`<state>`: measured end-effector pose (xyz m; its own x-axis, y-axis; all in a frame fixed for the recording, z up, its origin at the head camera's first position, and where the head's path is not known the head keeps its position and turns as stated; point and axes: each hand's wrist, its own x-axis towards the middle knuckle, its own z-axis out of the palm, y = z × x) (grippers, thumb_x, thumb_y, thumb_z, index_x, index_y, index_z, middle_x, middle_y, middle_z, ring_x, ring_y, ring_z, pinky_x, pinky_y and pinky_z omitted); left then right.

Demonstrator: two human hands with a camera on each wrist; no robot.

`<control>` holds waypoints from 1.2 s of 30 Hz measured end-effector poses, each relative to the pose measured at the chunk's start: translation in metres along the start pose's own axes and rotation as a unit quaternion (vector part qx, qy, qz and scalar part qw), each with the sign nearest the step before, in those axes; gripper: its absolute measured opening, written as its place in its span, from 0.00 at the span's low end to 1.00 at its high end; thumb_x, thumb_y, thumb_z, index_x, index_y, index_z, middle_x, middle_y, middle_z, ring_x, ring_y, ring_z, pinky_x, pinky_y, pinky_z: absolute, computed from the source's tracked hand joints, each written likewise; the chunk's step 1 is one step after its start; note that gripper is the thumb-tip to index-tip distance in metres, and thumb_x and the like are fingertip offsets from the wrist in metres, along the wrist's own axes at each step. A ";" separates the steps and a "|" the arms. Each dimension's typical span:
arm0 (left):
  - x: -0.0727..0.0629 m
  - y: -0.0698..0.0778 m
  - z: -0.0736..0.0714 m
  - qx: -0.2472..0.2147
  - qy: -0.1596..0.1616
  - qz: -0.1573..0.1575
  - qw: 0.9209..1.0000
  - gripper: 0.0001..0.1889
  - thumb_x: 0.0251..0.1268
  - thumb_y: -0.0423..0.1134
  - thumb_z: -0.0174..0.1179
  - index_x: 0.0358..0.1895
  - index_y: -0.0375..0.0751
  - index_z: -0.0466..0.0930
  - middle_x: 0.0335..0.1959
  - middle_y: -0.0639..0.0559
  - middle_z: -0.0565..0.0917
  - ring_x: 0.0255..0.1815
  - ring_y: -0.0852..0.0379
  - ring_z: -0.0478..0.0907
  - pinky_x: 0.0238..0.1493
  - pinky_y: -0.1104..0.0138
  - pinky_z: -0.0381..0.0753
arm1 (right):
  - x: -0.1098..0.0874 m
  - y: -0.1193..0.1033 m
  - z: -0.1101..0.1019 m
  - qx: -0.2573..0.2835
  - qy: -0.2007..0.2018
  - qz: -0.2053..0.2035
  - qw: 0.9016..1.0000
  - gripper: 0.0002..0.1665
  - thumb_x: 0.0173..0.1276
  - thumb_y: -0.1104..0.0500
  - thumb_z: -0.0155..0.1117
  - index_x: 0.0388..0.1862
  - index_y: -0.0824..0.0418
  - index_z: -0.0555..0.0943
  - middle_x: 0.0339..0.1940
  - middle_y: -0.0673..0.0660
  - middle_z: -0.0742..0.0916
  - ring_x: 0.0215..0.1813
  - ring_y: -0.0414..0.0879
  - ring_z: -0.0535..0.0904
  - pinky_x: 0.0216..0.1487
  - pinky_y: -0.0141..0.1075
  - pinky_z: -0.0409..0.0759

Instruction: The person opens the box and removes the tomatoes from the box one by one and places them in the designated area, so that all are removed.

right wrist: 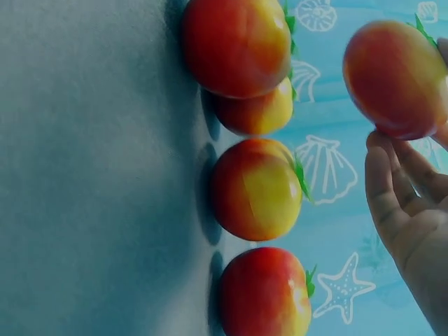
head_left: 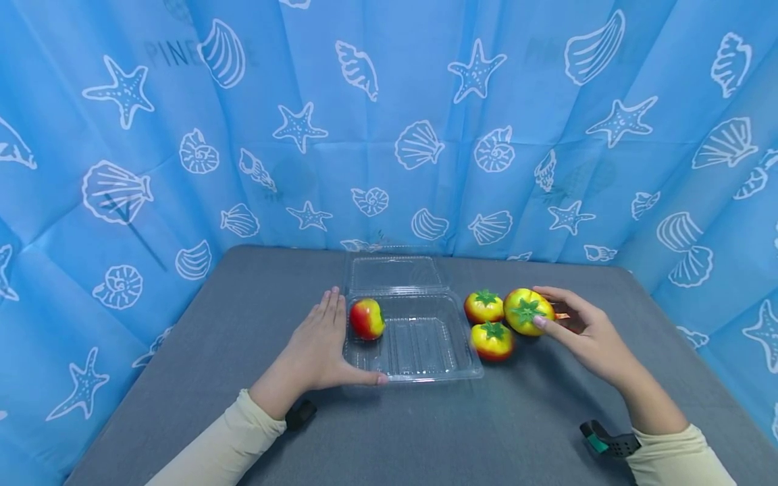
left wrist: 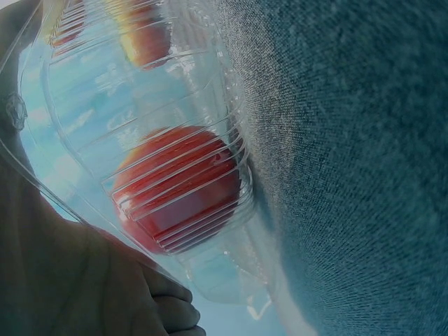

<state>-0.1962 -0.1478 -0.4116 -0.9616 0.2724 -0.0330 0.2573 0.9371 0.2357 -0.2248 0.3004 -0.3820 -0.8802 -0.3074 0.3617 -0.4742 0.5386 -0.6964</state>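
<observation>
My left hand (head_left: 319, 351) rests along the left side of a clear plastic clamshell box (head_left: 419, 347), fingers straight and thumb at its front edge. Inside the box, at the left, lies a red and yellow tomato (head_left: 367, 319), seen through the ribbed wall in the left wrist view. To the right of the box, my right hand (head_left: 592, 341) holds another tomato (head_left: 527, 310) between thumb and fingers. That tomato (right wrist: 395, 80) is lifted off the table in the right wrist view. Two more tomatoes, a rear one (head_left: 483, 307) and a front one (head_left: 492, 341), sit beside the box's right wall.
The box's lid (head_left: 395, 273) is folded back behind it. Several tomatoes stand on the table in the right wrist view, including a nearer one (right wrist: 266, 294). A grey cloth (head_left: 389, 439) covers the table. A blue shell-patterned curtain (head_left: 389, 121) hangs behind.
</observation>
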 end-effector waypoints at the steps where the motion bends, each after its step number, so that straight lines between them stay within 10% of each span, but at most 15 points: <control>1: 0.000 0.000 0.000 0.000 -0.001 -0.001 1.000 0.82 0.37 0.95 0.53 0.87 0.34 0.45 0.89 0.35 0.43 0.90 0.37 0.41 0.87 0.46 0.54 | 0.000 0.001 -0.001 0.004 -0.002 0.003 1.000 0.28 0.78 0.64 0.66 0.75 0.61 0.75 0.63 0.32 0.79 0.58 0.28 0.79 0.51 0.18 0.82; 26: 0.001 0.001 0.000 -0.001 0.002 -0.004 1.000 0.82 0.36 0.96 0.53 0.87 0.34 0.45 0.89 0.35 0.44 0.90 0.37 0.41 0.87 0.46 0.54 | -0.006 0.028 -0.030 0.044 -0.133 0.073 0.988 0.27 0.78 0.62 0.66 0.73 0.65 0.76 0.64 0.36 0.78 0.56 0.31 0.84 0.48 0.32 0.89; 36: -0.001 0.003 -0.002 -0.003 -0.003 -0.006 1.000 0.82 0.36 0.95 0.54 0.87 0.34 0.45 0.89 0.35 0.43 0.90 0.37 0.40 0.87 0.46 0.53 | -0.007 0.035 -0.034 0.046 -0.167 0.108 0.979 0.27 0.79 0.59 0.67 0.73 0.64 0.76 0.70 0.65 0.78 0.55 0.34 0.84 0.49 0.33 0.89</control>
<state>-0.1944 -0.1459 -0.4093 -0.9641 0.2622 -0.0416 0.2449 0.9390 0.2416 -0.2357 0.3483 -0.3875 -0.8972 -0.4415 -0.0133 -0.2596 0.5514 -0.7929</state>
